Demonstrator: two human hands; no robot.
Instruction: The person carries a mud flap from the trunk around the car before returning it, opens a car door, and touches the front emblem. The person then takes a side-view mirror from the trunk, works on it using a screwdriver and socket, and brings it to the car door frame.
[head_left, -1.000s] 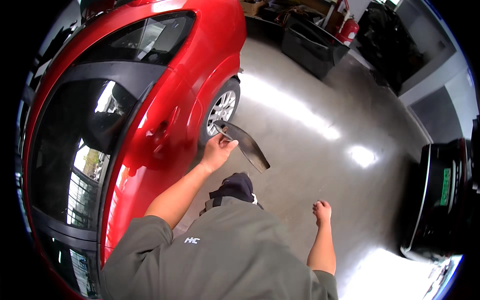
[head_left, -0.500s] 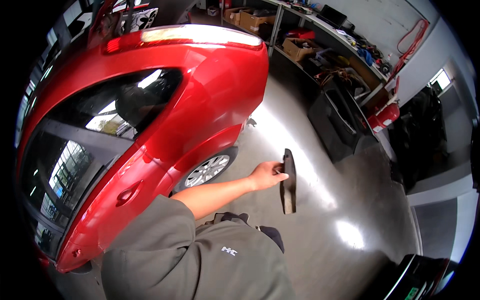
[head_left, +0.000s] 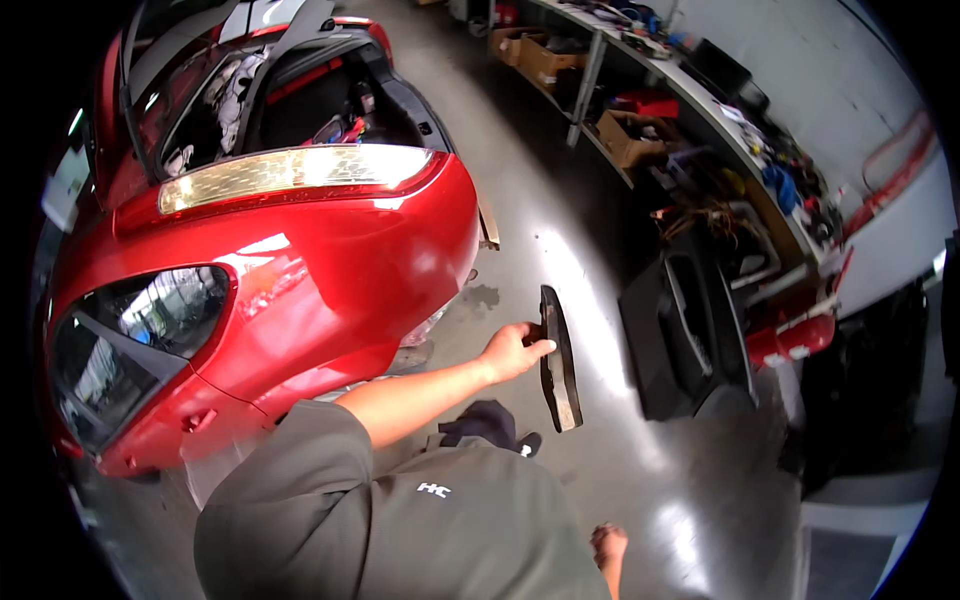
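While the left hand (head_left: 515,350) grips a long, dark, flat panel (head_left: 560,372) by its upper edge, fingers wrapped round it, the piece hangs on end over the concrete floor (head_left: 600,260), just right of the red car (head_left: 300,250) and clear of its bodywork. A second ago that same panel was held near the car's wheel, lying flatter and showing its broad, glossy face; now it has turned edge-on, and the view has swung along the car to its tail lamp (head_left: 290,172) and open boot (head_left: 290,100). That suggests the person has walked toward the rear of the car with the piece in hand, carrying rather than fitting it.

Only the top of the right hand (head_left: 608,545) shows, low in the picture and well apart from the car; it seems to be loosely curled and empty, though I cannot tell for certain. Beyond the panel, farther from the car, a black bumper-like part (head_left: 690,330) leans below a cluttered workbench (head_left: 700,110).
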